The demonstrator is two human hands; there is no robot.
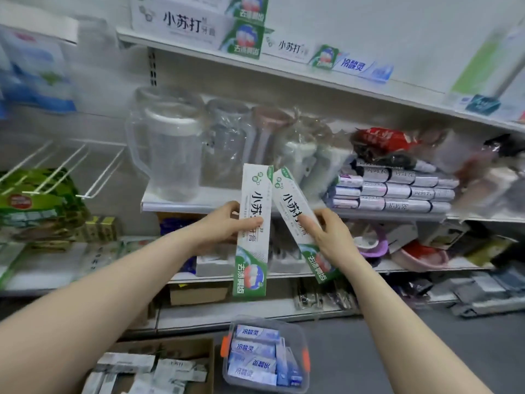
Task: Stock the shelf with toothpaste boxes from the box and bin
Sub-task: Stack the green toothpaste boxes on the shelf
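White-and-green cartons, one per hand: the left hand (pixel 224 226) pinches the left box (pixel 252 251) nearly upright, while the right hand (pixel 329 234) curls round the right box (pixel 289 200), which leans left so their tops meet. Both read 小苏打, same as the stack (pixel 181 24) lying lengthwise on the top shelf (pixel 284 71), above and nearer the left hand, so I'd guess they need turning sideways. Blue 冷酸灵 packs (pixel 252 351) sit in the bin (pixel 305 376) down on the floor.

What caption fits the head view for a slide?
Left hand and right hand each grip a toothpaste box before the shelf; bin and cardboard box below.
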